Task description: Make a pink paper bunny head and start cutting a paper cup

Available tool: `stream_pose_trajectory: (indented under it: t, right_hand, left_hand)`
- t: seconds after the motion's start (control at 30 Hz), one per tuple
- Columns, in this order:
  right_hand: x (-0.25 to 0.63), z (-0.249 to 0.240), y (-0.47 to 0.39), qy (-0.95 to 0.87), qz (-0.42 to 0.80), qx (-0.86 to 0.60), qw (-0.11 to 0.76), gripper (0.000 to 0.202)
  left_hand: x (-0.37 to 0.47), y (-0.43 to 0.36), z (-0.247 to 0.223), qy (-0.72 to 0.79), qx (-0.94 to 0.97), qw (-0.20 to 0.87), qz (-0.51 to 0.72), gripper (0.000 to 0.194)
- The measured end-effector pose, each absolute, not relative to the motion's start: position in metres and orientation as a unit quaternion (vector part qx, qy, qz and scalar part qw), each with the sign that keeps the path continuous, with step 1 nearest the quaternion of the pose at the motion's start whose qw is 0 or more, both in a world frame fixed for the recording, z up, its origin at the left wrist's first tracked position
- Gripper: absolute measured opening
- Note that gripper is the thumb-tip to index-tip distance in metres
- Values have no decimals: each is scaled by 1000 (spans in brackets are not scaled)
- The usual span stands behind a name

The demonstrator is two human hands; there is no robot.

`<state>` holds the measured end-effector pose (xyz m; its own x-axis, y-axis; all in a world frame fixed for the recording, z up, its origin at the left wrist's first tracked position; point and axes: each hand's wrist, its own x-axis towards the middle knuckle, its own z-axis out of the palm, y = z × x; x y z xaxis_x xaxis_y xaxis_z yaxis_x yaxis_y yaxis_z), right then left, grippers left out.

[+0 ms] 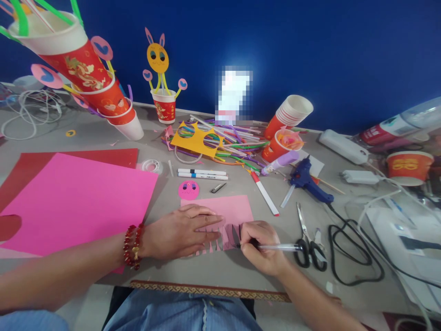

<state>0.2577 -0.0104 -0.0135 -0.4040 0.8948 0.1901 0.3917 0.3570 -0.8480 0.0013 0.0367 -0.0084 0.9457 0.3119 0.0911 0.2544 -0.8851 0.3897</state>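
A light pink sheet of paper [237,207] lies on the desk in front of me, with pointed cuts along its near edge and dark drawn curves near its right end. My left hand [179,232] rests flat on the sheet's left part, fingers stretched out. Closed around a clear-barrelled pen [280,247] with a black grip is my right hand [262,248], at the sheet's lower right, its pen tip hidden by the fingers. Just beyond the paper are a round pink face cutout [189,190] and a nail clipper [218,187].
Scissors [303,230] and a blue glue gun [308,179] with its cable lie to the right. Bright pink paper [86,202] covers the left side. Behind are two markers [202,174], a pile of fuzzy sticks [237,140], a decorated cup figure [164,105] and stacked cups [289,115].
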Motion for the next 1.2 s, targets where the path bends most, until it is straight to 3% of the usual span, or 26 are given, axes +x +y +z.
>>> stream_pose_trajectory:
  t: [0.73,0.93,1.2]
  right_hand:
    - [260,-14,-11,-744,395,-414,345,20]
    - [263,-25,-15,-641,394,-500,429,20]
    - [258,-24,-12,-686,339,-525,373,20]
  left_hand:
    - [1,37,-9,147,968,189,73,42]
    - [1,37,-10,150,965,197,90,42]
    - [1,36,-9,156,966,191,82,40]
